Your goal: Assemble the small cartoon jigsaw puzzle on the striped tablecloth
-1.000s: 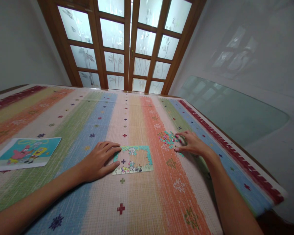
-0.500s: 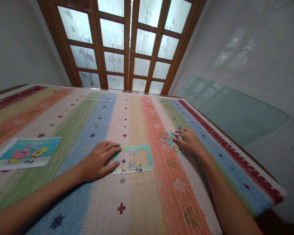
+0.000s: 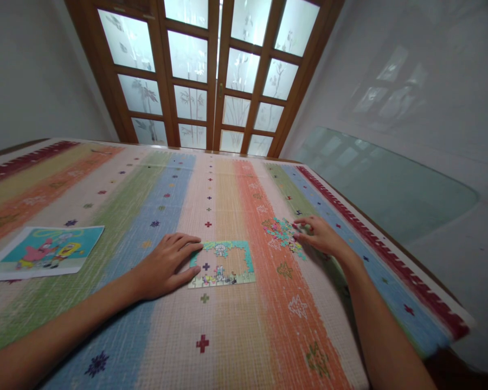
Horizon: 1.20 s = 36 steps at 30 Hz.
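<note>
A partly assembled jigsaw puzzle (image 3: 244, 274), its border joined around an open middle, lies flat on the striped tablecloth. My left hand (image 3: 166, 266) rests palm down at its left side, fingers spread, with fingertips on or against the left edge. Farther right is a heap of loose puzzle pieces (image 3: 282, 230), mostly turquoise with some pink and yellow. At the right side of that heap is my right hand (image 3: 319, 235), thumb and index finger apart over the outermost pieces. I see no piece clearly held between them.
A printed cartoon picture (image 3: 51, 250) lies on the left of the striped tablecloth (image 3: 179, 336). Beyond the table's far edge stand wooden doors (image 3: 212, 76) with frosted panes. A pale wall (image 3: 423, 70) rises along the right side.
My right hand has drawn slightly to the right, its fingertips moving off toward the heap's edge. My left hand and the joined puzzle keep their places.
</note>
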Each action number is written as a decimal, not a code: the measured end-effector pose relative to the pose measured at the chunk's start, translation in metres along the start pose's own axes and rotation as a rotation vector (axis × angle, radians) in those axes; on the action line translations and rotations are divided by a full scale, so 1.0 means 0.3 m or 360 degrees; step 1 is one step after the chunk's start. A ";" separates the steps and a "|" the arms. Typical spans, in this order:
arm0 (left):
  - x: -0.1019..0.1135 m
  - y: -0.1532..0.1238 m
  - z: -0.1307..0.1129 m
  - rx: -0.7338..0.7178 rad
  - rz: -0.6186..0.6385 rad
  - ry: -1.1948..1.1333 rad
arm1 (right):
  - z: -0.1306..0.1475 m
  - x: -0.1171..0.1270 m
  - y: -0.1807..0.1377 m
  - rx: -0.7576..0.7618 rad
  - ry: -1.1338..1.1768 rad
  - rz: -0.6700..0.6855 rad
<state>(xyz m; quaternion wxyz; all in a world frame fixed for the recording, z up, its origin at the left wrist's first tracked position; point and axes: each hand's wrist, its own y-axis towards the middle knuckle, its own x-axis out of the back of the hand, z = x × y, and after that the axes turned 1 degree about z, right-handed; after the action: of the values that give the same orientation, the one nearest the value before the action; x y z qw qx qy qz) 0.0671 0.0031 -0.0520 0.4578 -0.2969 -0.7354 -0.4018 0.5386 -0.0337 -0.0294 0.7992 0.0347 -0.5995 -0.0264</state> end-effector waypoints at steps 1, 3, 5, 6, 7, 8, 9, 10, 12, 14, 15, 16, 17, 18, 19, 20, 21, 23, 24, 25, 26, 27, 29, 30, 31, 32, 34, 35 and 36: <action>-0.001 0.000 0.001 0.0002 0.0001 0.0001 | 0.003 0.001 -0.001 -0.0008 0.0005 0.0008; -0.001 -0.001 0.002 0.0008 0.0008 0.0000 | 0.013 0.006 -0.005 -0.0015 0.0015 0.0051; 0.000 -0.001 0.002 0.0012 0.0007 -0.0001 | 0.026 0.015 -0.010 -0.0017 0.0025 0.0115; 0.001 -0.001 0.002 0.0015 0.0005 -0.0002 | 0.031 0.019 -0.012 -0.0017 0.0029 0.0144; 0.002 -0.001 0.002 0.0017 0.0004 -0.0002 | 0.035 0.023 -0.014 -0.0016 0.0032 0.0168; 0.003 0.000 0.001 0.0020 0.0004 -0.0003 | 0.036 0.025 -0.015 -0.0013 0.0035 0.0184; 0.004 0.000 0.000 0.0023 0.0004 -0.0004 | 0.034 0.026 -0.015 -0.0007 0.0036 0.0189; 0.004 0.001 0.000 0.0026 0.0006 -0.0004 | 0.030 0.025 -0.015 0.0001 0.0039 0.0178; 0.005 0.002 -0.001 0.0024 0.0011 -0.0003 | 0.016 0.019 -0.013 0.0010 0.0042 0.0127; 0.005 0.003 -0.002 0.0017 0.0011 0.0001 | -0.001 0.010 -0.011 0.0002 0.0029 0.0069; 0.004 0.003 -0.002 0.0012 0.0011 0.0003 | -0.009 0.006 -0.010 -0.0006 0.0017 0.0049; 0.004 0.003 -0.002 0.0008 0.0011 0.0004 | -0.016 0.003 -0.009 -0.0011 0.0003 0.0036; 0.004 0.003 -0.003 0.0006 0.0008 0.0006 | -0.022 0.002 -0.009 -0.0014 -0.0011 0.0028; 0.005 0.003 -0.003 0.0004 0.0009 0.0009 | -0.026 0.001 -0.008 -0.0012 -0.0023 0.0021; 0.005 0.002 -0.003 0.0001 0.0010 0.0011 | -0.028 0.001 -0.008 -0.0007 -0.0030 0.0017; 0.005 0.002 -0.003 0.0000 0.0012 0.0012 | -0.028 0.001 -0.007 0.0001 -0.0033 0.0016; 0.006 0.002 -0.002 0.0000 0.0013 0.0011 | -0.026 0.001 -0.007 0.0009 -0.0029 0.0015; 0.006 0.002 -0.002 0.0003 0.0017 0.0005 | -0.015 0.001 -0.005 0.0019 -0.0017 0.0012; 0.006 0.002 -0.001 0.0009 0.0018 0.0003 | -0.007 0.000 -0.003 0.0024 -0.0015 0.0006; 0.005 0.002 0.000 0.0014 0.0018 0.0003 | 0.002 -0.001 -0.001 0.0032 -0.0018 -0.0003; 0.005 0.001 0.000 0.0018 0.0020 0.0004 | 0.011 -0.003 0.000 0.0044 -0.0025 -0.0014; 0.005 0.001 0.001 0.0021 0.0021 0.0004 | 0.021 -0.004 0.002 0.0065 -0.0034 -0.0020; 0.005 0.000 0.000 0.0028 0.0023 -0.0002 | 0.040 -0.007 0.005 0.0123 -0.0047 -0.0017; 0.005 0.000 0.000 0.0031 0.0021 -0.0007 | 0.047 -0.008 0.006 0.0150 -0.0050 -0.0007; 0.006 0.001 -0.001 0.0034 0.0020 -0.0011 | 0.054 -0.009 0.007 0.0165 -0.0052 0.0009; 0.007 0.001 -0.001 0.0037 0.0021 -0.0015 | 0.058 -0.010 0.007 0.0166 -0.0057 0.0032; 0.008 0.002 -0.002 0.0033 0.0018 -0.0015 | 0.062 -0.011 0.007 0.0138 -0.0070 0.0075; 0.008 0.003 -0.002 0.0029 0.0017 -0.0014 | 0.062 -0.012 0.007 0.0120 -0.0075 0.0089; 0.008 0.003 -0.002 0.0027 0.0016 -0.0012 | 0.061 -0.012 0.006 0.0109 -0.0076 0.0095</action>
<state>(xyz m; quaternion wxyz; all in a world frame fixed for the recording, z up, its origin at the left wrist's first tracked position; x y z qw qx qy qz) 0.0670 0.0032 -0.0494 0.4594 -0.2981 -0.7391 -0.3922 0.5200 -0.0320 -0.0276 0.7834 0.0434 -0.6198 0.0171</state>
